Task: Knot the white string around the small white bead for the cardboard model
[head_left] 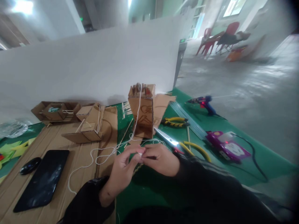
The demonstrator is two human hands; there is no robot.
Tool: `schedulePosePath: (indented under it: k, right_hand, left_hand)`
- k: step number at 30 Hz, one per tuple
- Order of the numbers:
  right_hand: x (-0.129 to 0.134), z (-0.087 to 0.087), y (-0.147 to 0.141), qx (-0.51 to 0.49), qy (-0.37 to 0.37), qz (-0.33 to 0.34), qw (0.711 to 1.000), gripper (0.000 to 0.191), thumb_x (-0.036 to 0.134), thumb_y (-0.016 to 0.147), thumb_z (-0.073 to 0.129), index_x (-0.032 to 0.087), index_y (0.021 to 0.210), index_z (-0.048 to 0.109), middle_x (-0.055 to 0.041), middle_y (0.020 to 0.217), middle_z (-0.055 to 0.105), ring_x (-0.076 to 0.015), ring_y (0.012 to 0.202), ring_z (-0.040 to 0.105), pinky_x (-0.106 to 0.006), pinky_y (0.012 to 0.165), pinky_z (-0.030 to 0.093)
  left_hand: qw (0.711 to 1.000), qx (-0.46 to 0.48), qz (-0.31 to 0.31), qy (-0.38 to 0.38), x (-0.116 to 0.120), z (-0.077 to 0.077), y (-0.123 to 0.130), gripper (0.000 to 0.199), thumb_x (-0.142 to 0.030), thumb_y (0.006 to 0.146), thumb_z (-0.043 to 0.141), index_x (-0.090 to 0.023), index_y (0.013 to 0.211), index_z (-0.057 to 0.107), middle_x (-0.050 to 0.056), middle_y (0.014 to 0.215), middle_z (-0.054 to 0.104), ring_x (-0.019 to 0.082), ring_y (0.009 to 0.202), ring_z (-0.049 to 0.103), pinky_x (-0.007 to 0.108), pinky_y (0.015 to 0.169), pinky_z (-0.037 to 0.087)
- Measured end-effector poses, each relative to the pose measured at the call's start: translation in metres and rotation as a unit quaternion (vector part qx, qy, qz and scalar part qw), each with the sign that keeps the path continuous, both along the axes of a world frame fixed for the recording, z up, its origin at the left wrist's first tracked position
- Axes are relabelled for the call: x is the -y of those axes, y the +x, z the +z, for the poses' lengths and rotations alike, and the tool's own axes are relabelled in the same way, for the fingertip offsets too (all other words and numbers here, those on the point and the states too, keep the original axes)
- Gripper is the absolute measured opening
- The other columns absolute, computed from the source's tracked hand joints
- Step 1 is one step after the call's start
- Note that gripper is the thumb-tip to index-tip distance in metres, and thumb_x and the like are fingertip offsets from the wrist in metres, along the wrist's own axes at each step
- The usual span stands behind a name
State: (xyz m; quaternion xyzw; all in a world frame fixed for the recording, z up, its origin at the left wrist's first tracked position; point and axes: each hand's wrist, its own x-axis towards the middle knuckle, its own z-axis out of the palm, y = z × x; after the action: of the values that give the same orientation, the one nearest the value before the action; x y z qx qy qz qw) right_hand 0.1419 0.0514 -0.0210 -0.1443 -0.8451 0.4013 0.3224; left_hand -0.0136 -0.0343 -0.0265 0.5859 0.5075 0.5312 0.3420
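In the head view, the cardboard tower (147, 107) looks largely built, with the white string (140, 99) running over its top and down its front, while the string's slack loops seem the part left unsettled. The left hand (124, 161) and right hand (160, 159) meet, fingertips pinched together on a small white piece (140, 153) (perhaps string, though the fingers hide most of it), near the tower's base on the wearer's side.
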Motion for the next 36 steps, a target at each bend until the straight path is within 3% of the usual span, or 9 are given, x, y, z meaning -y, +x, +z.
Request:
schedulePosePath:
  k: [4, 9, 15, 22, 27, 32, 36]
  right_hand:
    - [0.001, 0.001, 0.001, 0.016, -0.014, 0.015, 1.000, 0.019, 0.025, 0.087, 0.063, 0.013, 0.076, 0.074, -0.0053, 0.071, 0.061, -0.0128, 0.064, 0.058, -0.023, 0.060, 0.045]
    - [-0.001, 0.011, 0.009, 0.036, 0.016, 0.022, 0.999, 0.018, 0.021, 0.087, 0.058, 0.013, 0.076, 0.071, -0.0043, 0.070, 0.058, -0.0118, 0.060, 0.053, -0.023, 0.057, 0.041]
    - [-0.002, 0.022, 0.015, 0.018, 0.035, 0.024, 0.999, 0.018, 0.017, 0.086, 0.052, 0.012, 0.077, 0.067, -0.0037, 0.068, 0.055, -0.0107, 0.055, 0.047, -0.023, 0.053, 0.038]
    - [0.000, 0.019, 0.017, 0.013, 0.054, 0.020, 0.998, 0.015, 0.018, 0.087, 0.050, 0.014, 0.080, 0.062, -0.0041, 0.072, 0.054, -0.0117, 0.058, 0.046, -0.024, 0.054, 0.038]
    - [-0.001, 0.017, 0.017, 0.007, 0.072, 0.023, 0.997, 0.015, 0.018, 0.088, 0.049, 0.014, 0.082, 0.063, -0.0053, 0.074, 0.056, -0.0130, 0.061, 0.047, -0.025, 0.057, 0.040]
    - [-0.002, 0.018, 0.016, 0.001, 0.067, 0.027, 0.997, 0.016, 0.017, 0.088, 0.050, 0.013, 0.085, 0.065, -0.0057, 0.074, 0.056, -0.0128, 0.061, 0.048, -0.025, 0.057, 0.040]
    - [-0.002, 0.020, 0.016, -0.003, 0.059, 0.015, 0.998, 0.017, 0.017, 0.089, 0.050, 0.012, 0.084, 0.066, -0.0055, 0.072, 0.056, -0.0125, 0.060, 0.048, -0.025, 0.056, 0.040]
  left_hand:
    - [0.998, 0.034, 0.038, -0.046, 0.001, -0.002, -0.001, 0.015, -0.024, 0.091, 0.056, -0.024, 0.099, 0.068, 0.003, 0.099, 0.071, 0.016, 0.093, 0.065, 0.027, 0.084, 0.051]
    - [0.998, 0.010, 0.062, -0.029, 0.000, -0.002, -0.003, 0.015, -0.022, 0.088, 0.060, -0.024, 0.100, 0.069, 0.003, 0.102, 0.071, 0.017, 0.095, 0.066, 0.026, 0.085, 0.050]
    - [0.999, -0.026, 0.035, -0.001, -0.003, 0.000, -0.007, 0.014, -0.018, 0.083, 0.064, -0.022, 0.094, 0.073, 0.005, 0.095, 0.072, 0.018, 0.091, 0.066, 0.028, 0.081, 0.051]
    - [0.998, -0.061, -0.002, -0.030, -0.001, 0.002, -0.006, 0.012, -0.016, 0.081, 0.065, -0.020, 0.089, 0.073, 0.005, 0.090, 0.072, 0.018, 0.086, 0.066, 0.028, 0.078, 0.051]
    - [0.997, 0.005, 0.003, -0.072, -0.001, 0.002, -0.004, 0.026, -0.019, 0.083, 0.064, -0.023, 0.108, 0.060, 0.002, 0.090, 0.069, 0.016, 0.086, 0.066, 0.028, 0.080, 0.051]
    - [0.998, -0.012, 0.003, -0.069, 0.000, 0.001, -0.006, 0.007, -0.021, 0.084, 0.063, -0.020, 0.091, 0.062, 0.002, 0.086, 0.066, 0.015, 0.081, 0.064, 0.025, 0.074, 0.051]
    - [0.997, -0.030, -0.003, -0.064, 0.000, 0.000, -0.008, 0.011, -0.024, 0.084, 0.064, -0.020, 0.095, 0.064, 0.004, 0.091, 0.068, 0.017, 0.085, 0.065, 0.027, 0.076, 0.051]
